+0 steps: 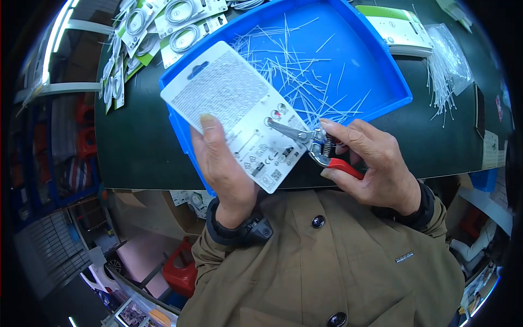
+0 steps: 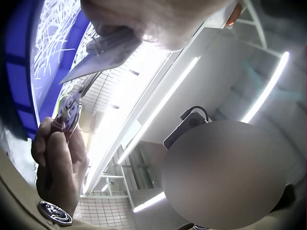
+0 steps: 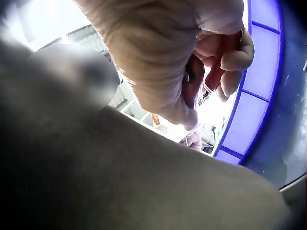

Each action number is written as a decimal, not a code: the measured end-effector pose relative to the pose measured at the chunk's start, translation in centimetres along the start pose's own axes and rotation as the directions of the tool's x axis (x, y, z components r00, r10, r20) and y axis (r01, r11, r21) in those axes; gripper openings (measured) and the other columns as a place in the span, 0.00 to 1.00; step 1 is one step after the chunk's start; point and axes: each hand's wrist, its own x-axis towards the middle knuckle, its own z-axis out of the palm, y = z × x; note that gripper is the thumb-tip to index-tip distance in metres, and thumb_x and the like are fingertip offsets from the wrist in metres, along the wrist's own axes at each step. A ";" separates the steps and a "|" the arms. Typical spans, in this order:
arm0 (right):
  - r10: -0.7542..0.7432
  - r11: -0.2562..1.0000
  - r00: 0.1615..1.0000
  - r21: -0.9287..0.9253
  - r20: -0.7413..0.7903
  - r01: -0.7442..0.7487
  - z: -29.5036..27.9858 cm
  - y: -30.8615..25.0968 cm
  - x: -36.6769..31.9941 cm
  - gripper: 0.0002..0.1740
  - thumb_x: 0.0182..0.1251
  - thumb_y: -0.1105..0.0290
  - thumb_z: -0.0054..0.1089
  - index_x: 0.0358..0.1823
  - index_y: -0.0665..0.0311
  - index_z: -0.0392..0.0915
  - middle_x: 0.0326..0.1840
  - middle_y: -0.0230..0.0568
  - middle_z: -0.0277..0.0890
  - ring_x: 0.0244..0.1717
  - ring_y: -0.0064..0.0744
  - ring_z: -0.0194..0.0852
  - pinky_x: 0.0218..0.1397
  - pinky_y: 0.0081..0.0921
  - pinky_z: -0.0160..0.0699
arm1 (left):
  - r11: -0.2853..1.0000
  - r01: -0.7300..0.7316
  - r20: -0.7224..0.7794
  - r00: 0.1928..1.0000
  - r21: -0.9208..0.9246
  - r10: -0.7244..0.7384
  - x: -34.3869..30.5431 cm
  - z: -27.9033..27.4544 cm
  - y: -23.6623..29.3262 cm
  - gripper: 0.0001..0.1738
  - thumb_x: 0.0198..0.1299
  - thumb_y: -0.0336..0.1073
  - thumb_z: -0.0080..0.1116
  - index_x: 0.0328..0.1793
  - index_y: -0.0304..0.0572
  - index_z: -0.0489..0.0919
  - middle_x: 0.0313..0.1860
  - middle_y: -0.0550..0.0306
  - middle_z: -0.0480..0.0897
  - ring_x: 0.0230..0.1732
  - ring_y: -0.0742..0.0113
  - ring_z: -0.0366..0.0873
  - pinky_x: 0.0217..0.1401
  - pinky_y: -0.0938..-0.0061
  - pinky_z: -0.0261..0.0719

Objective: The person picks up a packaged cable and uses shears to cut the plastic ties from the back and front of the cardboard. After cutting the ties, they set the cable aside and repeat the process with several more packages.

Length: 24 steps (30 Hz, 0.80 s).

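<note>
My left hand point(image 1: 224, 171) grips a white printed packaging card point(image 1: 218, 90) by its lower left edge, thumb across its face. The card has a hang hole at its top and tilts over the blue tray point(image 1: 402, 87). In my right hand point(image 1: 378, 158) are spring-loaded pruning shears point(image 1: 317, 146) with red handles, also seen in the left wrist view. Their blades overlap the lower part of the card. In the right wrist view, fingers curl round the red handles point(image 3: 193, 81). Thin white cable-tie pieces point(image 1: 297, 73) lie scattered in the tray.
Carded coils of white cable point(image 1: 182, 38) are piled at the back left of the dark table point(image 1: 136, 147). To the tray's right lie a stack of green-and-white cards point(image 1: 397, 30), a bundle of white cable ties point(image 1: 437, 76) and a clear plastic bag point(image 1: 455, 54).
</note>
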 end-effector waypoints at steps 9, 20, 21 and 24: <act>-0.044 0.995 0.999 -0.090 0.017 0.046 0.4 0.3 -0.4 0.43 0.54 0.68 0.84 0.75 0.56 0.78 0.39 0.41 0.76 0.37 0.41 0.79 0.39 0.39 0.81 | 0.999 -0.012 -0.088 0.996 -0.049 0.007 0.3 -0.4 0.6 0.31 0.87 0.54 0.45 0.74 0.30 0.73 0.61 0.42 0.85 0.56 0.58 0.90 0.58 0.64 0.90; -0.057 0.990 0.998 -0.131 0.025 0.060 0.5 0.0 -0.4 0.45 0.54 0.67 0.85 0.76 0.56 0.77 0.40 0.41 0.75 0.38 0.41 0.78 0.37 0.39 0.80 | 0.999 0.012 -0.075 0.997 -0.044 -0.015 0.5 -0.8 0.2 0.32 0.86 0.53 0.44 0.80 0.33 0.65 0.64 0.42 0.81 0.58 0.59 0.88 0.59 0.65 0.89; -0.067 0.988 0.998 -0.140 0.014 0.068 0.6 0.1 -0.3 0.45 0.54 0.67 0.85 0.77 0.56 0.76 0.40 0.41 0.75 0.38 0.41 0.78 0.37 0.38 0.80 | 0.999 0.026 -0.058 0.998 -0.040 -0.029 0.4 -0.7 0.3 0.33 0.86 0.53 0.45 0.82 0.34 0.62 0.65 0.42 0.79 0.59 0.60 0.87 0.60 0.65 0.89; -0.082 0.981 0.996 -0.173 0.016 0.084 0.8 0.1 -0.3 0.46 0.54 0.67 0.85 0.77 0.57 0.76 0.40 0.41 0.75 0.37 0.41 0.79 0.36 0.38 0.81 | 0.998 0.030 -0.064 0.997 -0.054 -0.033 0.5 -0.7 0.2 0.33 0.86 0.53 0.45 0.82 0.34 0.63 0.65 0.42 0.80 0.59 0.59 0.87 0.60 0.65 0.89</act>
